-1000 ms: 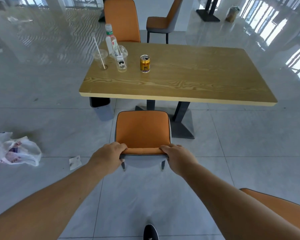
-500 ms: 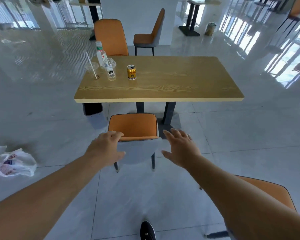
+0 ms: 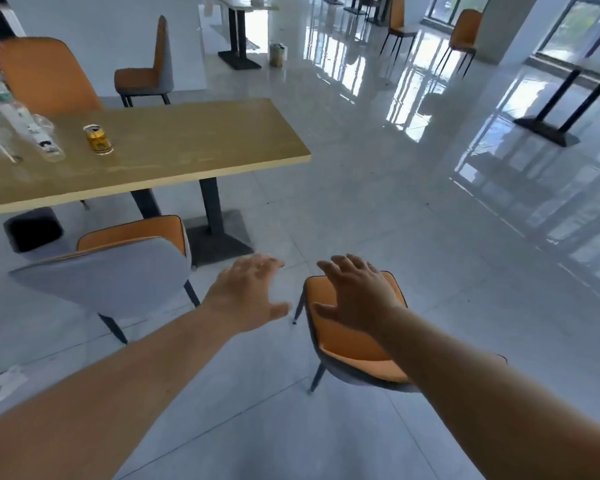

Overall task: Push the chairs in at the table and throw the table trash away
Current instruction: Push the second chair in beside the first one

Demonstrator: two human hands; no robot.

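A glossy tiled hall: one chair (image 3: 118, 268) sits near the desk (image 3: 174, 147), whose can (image 3: 98, 139) and bottle (image 3: 21, 116) remain. Both hands, left (image 3: 248, 294) and right (image 3: 355, 294), spread empty over the second chair (image 3: 343, 344), well apart.

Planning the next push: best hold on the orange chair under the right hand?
Probably take the orange padded chair with grey shell by the top edge of its backrest, one hand at each corner, coming from behind. Its seat front faces the wooden table, and both the left hand and right hand are open above it.
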